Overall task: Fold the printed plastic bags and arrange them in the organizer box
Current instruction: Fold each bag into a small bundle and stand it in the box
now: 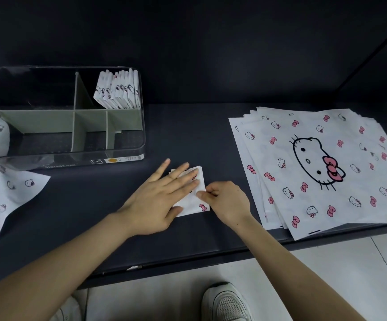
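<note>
The folded bag (193,206) lies mid-worktop (90,205), in front of the box (67,158). The left hand (157,202) presses it flat with straight fingers; the right hand (227,202) pinches its right edge. Folded bags (118,91) stand in the box's back right compartment (the stack (326,172) lies flat to the right).

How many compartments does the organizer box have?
5 in the organizer box. Behind the long divider: back left and back right, holding the folded bags. Before it: front left, front middle, front right. None looks hidden.
</note>
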The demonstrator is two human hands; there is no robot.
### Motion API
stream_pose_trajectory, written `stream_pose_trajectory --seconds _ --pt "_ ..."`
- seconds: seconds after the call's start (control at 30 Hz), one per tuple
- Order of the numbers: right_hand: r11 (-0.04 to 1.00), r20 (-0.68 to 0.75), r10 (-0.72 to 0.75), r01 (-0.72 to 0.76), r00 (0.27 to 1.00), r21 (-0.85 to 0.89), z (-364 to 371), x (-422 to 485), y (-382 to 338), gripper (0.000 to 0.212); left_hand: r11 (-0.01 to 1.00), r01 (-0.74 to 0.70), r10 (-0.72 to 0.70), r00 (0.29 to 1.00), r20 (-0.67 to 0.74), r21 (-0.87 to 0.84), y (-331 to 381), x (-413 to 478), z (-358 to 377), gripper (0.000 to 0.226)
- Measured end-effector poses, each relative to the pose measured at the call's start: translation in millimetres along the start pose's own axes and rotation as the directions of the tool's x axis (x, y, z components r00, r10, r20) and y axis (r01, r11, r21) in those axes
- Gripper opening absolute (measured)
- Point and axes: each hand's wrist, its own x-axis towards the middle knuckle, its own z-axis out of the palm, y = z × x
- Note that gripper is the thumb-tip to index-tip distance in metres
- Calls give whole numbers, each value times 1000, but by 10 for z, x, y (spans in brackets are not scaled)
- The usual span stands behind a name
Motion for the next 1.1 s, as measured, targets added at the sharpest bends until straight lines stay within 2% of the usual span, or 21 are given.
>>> stream_pose_trajectory --seconds 0.2,0.27,0.33,0.37,0.47,0.57,0.63,0.8,0.87,0.97,1.0,1.1 --pt "1000 -15 13 -13 1000 -16 5 8 -25 30 995 98 -93 988 119 -36 -26 -133 135 58" --pt "997 -166 -28 15 986 -75 89 -50 -25 23 990 135 -129 985 116 -46 25 -146 131 59" --pt "960 -415 -196 86 889 -268 249 -104 39 33 985 170 -166 981 98 -34 91 -145 131 59" --pt "937 -475 -259 98 841 -337 317 -122 66 41 980 196 -193 977 87 -28 135 -146 130 59" --pt "895 -519 -331 89 788 -437 424 -117 169 52 958 285 -282 956 75 -28 265 -156 130 60" --pt "910 -573 -276 19 772 -414 401 -119 271 47 942 334 -332 941 72 -21 334 -161 152 60" --pt "926 -586 -240 2 774 -378 382 -133 276 36 935 354 -351 933 82 -18 350 -158 157 60" --pt "983 -618 -127 14 776 -185 348 -130 248 25 914 406 -405 912 62 -7 443 -134 144 60" --pt "997 -536 -52 11 843 -79 322 -197 175 28 895 445 -444 895 47 -22 512 -106 145 60" --pt "994 -300 72 -92 951 -54 275 -203 45 18 870 490 -490 872 23 -55 589 -69 164 59" --pt "992 -236 110 -122 965 -34 224 -171 0 14 866 497 -496 868 19 -56 599 -63 169 59" --pt "977 -33 214 -213 976 28 46 -36 -85 33 859 508 -508 861 21 -57 601 -62 184 59"
